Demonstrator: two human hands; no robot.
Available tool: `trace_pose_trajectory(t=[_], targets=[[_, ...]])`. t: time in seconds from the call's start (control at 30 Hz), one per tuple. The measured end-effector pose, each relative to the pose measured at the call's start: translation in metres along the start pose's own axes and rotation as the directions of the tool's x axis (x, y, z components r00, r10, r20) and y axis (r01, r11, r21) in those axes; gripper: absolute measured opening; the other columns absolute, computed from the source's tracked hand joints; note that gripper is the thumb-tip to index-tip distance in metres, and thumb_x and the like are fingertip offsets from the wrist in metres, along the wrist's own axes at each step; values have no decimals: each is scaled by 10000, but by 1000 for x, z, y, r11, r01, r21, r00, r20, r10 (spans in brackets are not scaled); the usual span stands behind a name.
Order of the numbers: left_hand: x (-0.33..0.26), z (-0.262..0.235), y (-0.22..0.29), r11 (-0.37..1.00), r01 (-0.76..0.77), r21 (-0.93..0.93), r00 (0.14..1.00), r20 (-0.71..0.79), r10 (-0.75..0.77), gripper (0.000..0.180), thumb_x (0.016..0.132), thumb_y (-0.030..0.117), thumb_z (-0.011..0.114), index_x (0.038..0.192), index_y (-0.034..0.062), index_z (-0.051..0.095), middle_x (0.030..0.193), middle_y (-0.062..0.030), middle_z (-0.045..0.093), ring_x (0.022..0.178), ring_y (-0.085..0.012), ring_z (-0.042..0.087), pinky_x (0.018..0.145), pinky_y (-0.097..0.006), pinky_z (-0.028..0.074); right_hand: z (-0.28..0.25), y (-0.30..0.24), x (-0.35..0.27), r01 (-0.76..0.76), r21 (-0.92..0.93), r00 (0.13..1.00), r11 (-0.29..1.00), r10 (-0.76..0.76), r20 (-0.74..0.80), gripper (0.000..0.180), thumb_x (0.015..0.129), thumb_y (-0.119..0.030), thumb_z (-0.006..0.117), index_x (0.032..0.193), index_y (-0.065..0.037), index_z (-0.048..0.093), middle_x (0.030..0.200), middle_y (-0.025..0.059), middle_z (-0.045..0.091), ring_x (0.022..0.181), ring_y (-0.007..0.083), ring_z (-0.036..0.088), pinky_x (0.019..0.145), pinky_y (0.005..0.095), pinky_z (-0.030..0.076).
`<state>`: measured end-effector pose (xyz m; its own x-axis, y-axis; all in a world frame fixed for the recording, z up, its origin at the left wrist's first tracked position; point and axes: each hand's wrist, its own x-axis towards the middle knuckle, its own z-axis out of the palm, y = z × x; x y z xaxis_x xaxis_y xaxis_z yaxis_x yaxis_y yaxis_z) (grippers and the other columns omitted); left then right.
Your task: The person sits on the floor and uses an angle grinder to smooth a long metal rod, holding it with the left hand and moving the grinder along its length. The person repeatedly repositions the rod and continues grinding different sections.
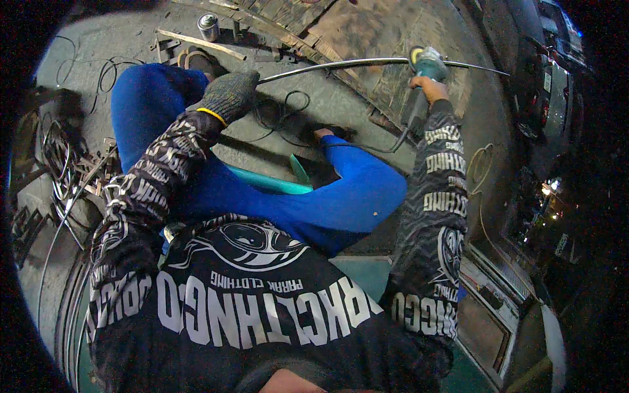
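Note:
My left hand (232, 97), in a grey knit glove with a yellow cuff edge, is closed around the near left end of a long shiny metal tube (347, 63). From there the tube runs to the right, looking curved in this wide view. My bare right hand (429, 90) grips the body of a teal angle grinder (430, 67). Its yellowish disc (416, 55) is at the tube, on the upper left of the tool; whether it touches cannot be made out. A dark power cord (398, 143) trails from the grinder's rear.
Worn wooden boards (367, 85) lie beneath the tube. A metal can (208, 27) and a thin wooden strip (203, 44) are at the far left. Scrap metal and wires (62, 164) pile up at left. Looped cord (288, 108) lies between my legs. A vehicle (555, 92) stands at far right.

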<state>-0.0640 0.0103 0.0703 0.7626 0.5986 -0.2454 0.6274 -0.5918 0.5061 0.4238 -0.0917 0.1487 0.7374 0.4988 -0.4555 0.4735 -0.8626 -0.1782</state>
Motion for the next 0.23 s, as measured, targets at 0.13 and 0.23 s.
trace_pose_trajectory(t=[0.13,0.23], targets=[[6,0,7,994,110,-2,992,64,-110,179,824,118,510,990,77,564,820,-171,647,798,-381,638,665,-502,504,-33,25,45,-93,191,996,977,89,30,363,577,-242,740,869,-34,685,812,56,641,708,213,605,642,344,480],[8,0,5,994,112,-2,992,57,-111,200,833,107,476,1008,80,568,803,-170,650,773,-383,639,654,-506,503,-52,32,61,-243,343,967,907,199,158,322,592,-219,726,869,-59,688,823,59,639,697,218,606,652,344,494]])
